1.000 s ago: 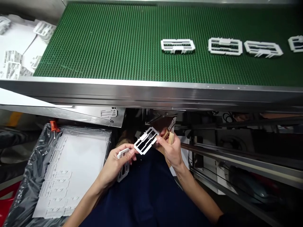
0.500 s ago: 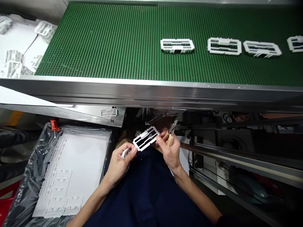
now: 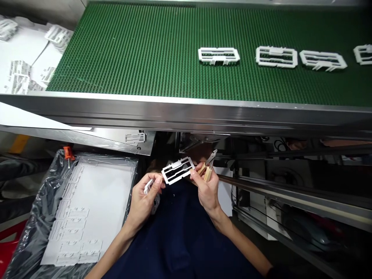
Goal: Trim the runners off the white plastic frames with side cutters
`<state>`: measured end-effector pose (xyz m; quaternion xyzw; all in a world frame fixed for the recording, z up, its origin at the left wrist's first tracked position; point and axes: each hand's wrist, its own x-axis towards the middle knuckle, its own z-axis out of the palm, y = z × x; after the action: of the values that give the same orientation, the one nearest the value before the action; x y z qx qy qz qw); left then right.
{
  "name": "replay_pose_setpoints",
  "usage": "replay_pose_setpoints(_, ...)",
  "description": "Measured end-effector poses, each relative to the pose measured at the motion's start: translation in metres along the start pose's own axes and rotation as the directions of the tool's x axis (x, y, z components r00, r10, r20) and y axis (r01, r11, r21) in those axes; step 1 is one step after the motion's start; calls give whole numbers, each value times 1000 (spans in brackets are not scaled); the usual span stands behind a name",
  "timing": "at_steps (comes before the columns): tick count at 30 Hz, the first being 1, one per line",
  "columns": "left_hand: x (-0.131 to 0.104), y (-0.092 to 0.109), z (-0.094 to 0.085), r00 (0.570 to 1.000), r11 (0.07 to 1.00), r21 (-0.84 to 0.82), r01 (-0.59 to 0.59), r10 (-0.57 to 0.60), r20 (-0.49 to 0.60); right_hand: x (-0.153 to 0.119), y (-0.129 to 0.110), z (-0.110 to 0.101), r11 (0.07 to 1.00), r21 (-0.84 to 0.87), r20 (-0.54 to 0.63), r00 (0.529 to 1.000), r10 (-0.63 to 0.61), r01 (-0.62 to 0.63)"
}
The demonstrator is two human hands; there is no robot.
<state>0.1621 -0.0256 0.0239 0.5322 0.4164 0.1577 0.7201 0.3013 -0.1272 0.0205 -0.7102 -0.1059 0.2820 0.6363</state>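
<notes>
A white plastic frame is held out between both hands, tilted with its right end higher. My right hand pinches its right end and also holds pliers with tan handles, jaws pointing up. My left hand is closed round another white frame, partly hidden by the fingers; its fingertips are at the left end of the first frame, and whether they touch it I cannot tell.
Above lies a green conveyor belt with several white frames, behind a metal rail. At lower left, a plastic-lined box holds white frames on sheets. An orange-handled tool sits at its corner. Stacked frames stand upper left.
My left hand has shifted slightly left and its fingertips have moved on the frame's left end. The frame between the hands has turned a little flatter.
</notes>
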Motion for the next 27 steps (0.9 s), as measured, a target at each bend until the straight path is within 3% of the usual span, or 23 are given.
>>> replay_pose_setpoints(3, 0, 2, 0, 999, 999, 27, 40, -40, 17, 0, 1, -1, 1000, -6, -10, 1000, -14, 14)
replay_pose_setpoints(9, 0, 1, 3, 997, 998, 66, 4, 1, -81, -2, 1, 0, 1000, 11, 1, 1000, 3, -3)
replay_pose_setpoints(11, -1, 0, 3, 989, 988, 130, -88, 102, -108, -4, 1, 1, 1000, 16, 22, 1000, 3, -4)
replay_pose_setpoints(14, -2, 1, -1, 931, 914, 286, -288, 337, -141, -8, -3, 2, 1000, -10, 80, 997, 1, 0)
replay_pose_setpoints(16, -3, 2, -6, 906, 875, 329, -356, 410, -110, -11, -7, 2, 999, -48, 117, 993, 15, -9)
replay_pose_setpoints(22, 2, 3, -23, 940, 907, 275, -318, 339, -29, -18, -18, 2, 990, -138, 188, 982, 9, 18)
replay_pose_setpoints(27, 4, -9, -24, 966, 950, 196, -243, 256, -44, -22, -14, 3, 993, -113, 251, 968, 5, 24)
